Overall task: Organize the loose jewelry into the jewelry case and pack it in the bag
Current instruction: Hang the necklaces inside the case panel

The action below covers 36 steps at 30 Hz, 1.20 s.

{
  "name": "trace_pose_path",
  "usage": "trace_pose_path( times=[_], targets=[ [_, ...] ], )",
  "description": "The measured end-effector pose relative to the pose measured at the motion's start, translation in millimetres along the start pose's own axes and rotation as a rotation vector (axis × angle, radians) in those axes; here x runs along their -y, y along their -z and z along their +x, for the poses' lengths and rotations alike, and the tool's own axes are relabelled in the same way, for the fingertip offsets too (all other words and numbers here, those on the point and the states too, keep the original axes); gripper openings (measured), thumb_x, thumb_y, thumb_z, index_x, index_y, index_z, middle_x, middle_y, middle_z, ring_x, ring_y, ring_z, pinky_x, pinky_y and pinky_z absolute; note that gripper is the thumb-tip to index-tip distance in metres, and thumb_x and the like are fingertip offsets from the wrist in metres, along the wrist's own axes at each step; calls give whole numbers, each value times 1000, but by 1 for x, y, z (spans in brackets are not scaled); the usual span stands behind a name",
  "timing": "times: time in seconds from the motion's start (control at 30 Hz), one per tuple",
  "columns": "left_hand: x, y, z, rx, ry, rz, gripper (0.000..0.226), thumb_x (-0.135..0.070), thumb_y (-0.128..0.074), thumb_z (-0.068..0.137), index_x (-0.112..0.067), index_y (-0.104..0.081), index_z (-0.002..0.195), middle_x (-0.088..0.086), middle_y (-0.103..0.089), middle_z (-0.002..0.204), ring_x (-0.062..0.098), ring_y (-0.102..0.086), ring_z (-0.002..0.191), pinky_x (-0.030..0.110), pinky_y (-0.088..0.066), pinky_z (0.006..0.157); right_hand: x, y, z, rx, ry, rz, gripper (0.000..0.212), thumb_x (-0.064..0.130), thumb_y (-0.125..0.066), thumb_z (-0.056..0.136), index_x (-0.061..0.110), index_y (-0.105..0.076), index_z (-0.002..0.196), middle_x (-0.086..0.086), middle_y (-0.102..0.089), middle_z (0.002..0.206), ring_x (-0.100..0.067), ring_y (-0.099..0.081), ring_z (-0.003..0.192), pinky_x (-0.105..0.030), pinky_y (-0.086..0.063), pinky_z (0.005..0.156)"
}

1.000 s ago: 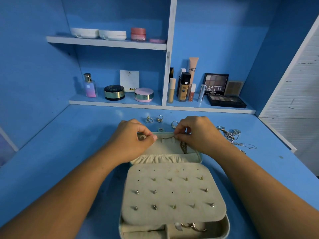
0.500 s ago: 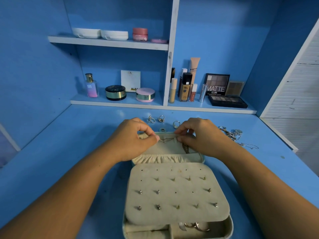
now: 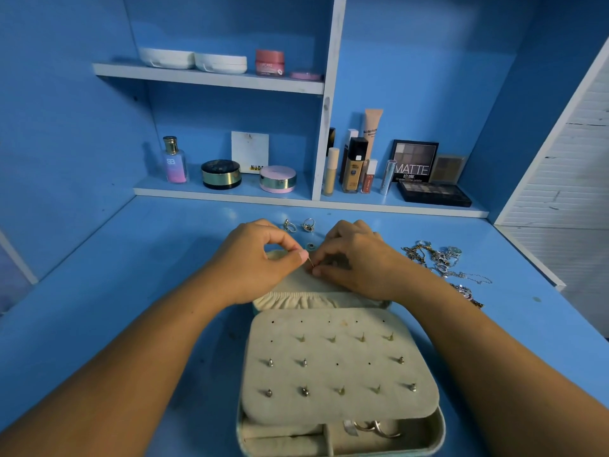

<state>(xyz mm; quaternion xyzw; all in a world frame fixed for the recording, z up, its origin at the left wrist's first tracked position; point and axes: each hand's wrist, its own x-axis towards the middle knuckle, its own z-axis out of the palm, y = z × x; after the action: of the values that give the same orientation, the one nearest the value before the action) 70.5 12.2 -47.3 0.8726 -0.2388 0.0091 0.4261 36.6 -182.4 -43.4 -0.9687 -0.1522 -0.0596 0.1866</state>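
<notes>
A cream jewelry case (image 3: 333,433) lies open on the blue desk. Its earring panel (image 3: 339,367) holds several studs, and rings (image 3: 375,428) sit in the tray below. Over the case's lid pocket (image 3: 296,298), my left hand (image 3: 260,262) and my right hand (image 3: 356,262) pinch the two ends of a thin chain (image 3: 310,260) between fingertips that nearly touch. Most of the chain is hidden by my fingers. Loose rings (image 3: 299,224) lie just behind my hands. A tangle of necklaces (image 3: 441,262) lies to the right.
Shelves at the back carry cosmetics: a perfume bottle (image 3: 174,161), compacts (image 3: 221,174), foundation tubes (image 3: 354,166) and eyeshadow palettes (image 3: 431,192). A white louvred panel (image 3: 566,179) closes the right side. No bag is in view.
My two hands have drawn closer together over the lid pocket, so the stretch of chain between them has shrunk to a short bit at the fingertips.
</notes>
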Motion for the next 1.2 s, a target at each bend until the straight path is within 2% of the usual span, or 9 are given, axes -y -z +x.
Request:
trace_pose_path(
  times=[0.2, 0.3, 0.4, 0.47, 0.7, 0.83, 0.9, 1.03, 1.2],
  targets=[
    [0, 2, 1, -7, 13, -6, 9, -37, -70, 83, -30, -72, 80, -10, -61, 99, 4, -57, 97, 27, -44, 86, -8, 4, -1, -69, -25, 116, 7, 32, -66, 86, 30, -69, 93, 7, -52, 100, -14, -46, 100, -32, -41, 87],
    [0, 2, 1, -7, 33, -31, 7, -37, -70, 84, -31, -72, 80, -10, -61, 99, 8, -57, 101, 30, -44, 89, -14, 9, -3, -84, -75, 95, 6, 29, -64, 89, 26, -68, 93, 7, -52, 97, -10, -47, 93, -22, -36, 78],
    [0, 1, 0, 19, 69, -75, 5, -37, -70, 86, -33, -73, 83, -12, -63, 102, 7, -57, 105, 29, -43, 91, -18, 9, -5, -108, -88, 93, 3, 25, -60, 91, 28, -60, 89, 8, -51, 95, -9, -47, 91, -20, -34, 76],
    [-1, 0, 0, 42, 84, -102, 5, -35, -70, 87, -34, -73, 84, -12, -66, 100, 7, -58, 106, 28, -43, 91, -19, 7, -4, -133, -92, 99, 5, 23, -57, 93, 27, -57, 90, 8, -50, 94, -10, -46, 91, -20, -34, 77],
    [-3, -3, -2, 91, 91, -123, 7, -30, -67, 90, -33, -73, 87, -3, -70, 101, 8, -60, 105, 25, -45, 91, -21, 2, 2, -205, -93, 56, 9, 20, -60, 91, 21, -68, 97, 3, -52, 101, -14, -46, 99, -25, -37, 87],
    [-2, -4, -1, 86, 94, -126, 7, -31, -67, 90, -32, -74, 88, 2, -69, 103, 15, -61, 104, 28, -46, 90, -19, 3, 2, -217, -106, 15, 10, 24, -61, 91, 23, -70, 96, 1, -51, 107, -19, -45, 107, -37, -39, 94],
    [-1, -3, -1, 87, 98, -123, 7, -32, -68, 89, -30, -75, 90, 6, -70, 102, 19, -62, 103, 24, -46, 90, -19, 6, -1, -176, -120, -10, 11, 25, -58, 93, 24, -67, 99, 2, -49, 111, -19, -41, 109, -39, -37, 96],
    [1, -3, -1, 89, 103, -97, 9, -34, -68, 88, -29, -75, 92, -1, -68, 103, 13, -61, 102, 16, -42, 86, -21, 12, -6, -119, -149, -107, 15, 28, -54, 95, 26, -64, 105, 2, -47, 118, -18, -36, 110, -36, -34, 95],
    [-1, -6, -1, 77, 71, -52, 10, -32, -68, 89, -25, -74, 91, -6, -64, 101, 9, -59, 98, 13, -41, 80, -19, 13, -6, -205, -140, -204, 17, 26, -52, 95, 21, -62, 108, 0, -48, 120, -20, -37, 112, -33, -29, 90]
  ],
)
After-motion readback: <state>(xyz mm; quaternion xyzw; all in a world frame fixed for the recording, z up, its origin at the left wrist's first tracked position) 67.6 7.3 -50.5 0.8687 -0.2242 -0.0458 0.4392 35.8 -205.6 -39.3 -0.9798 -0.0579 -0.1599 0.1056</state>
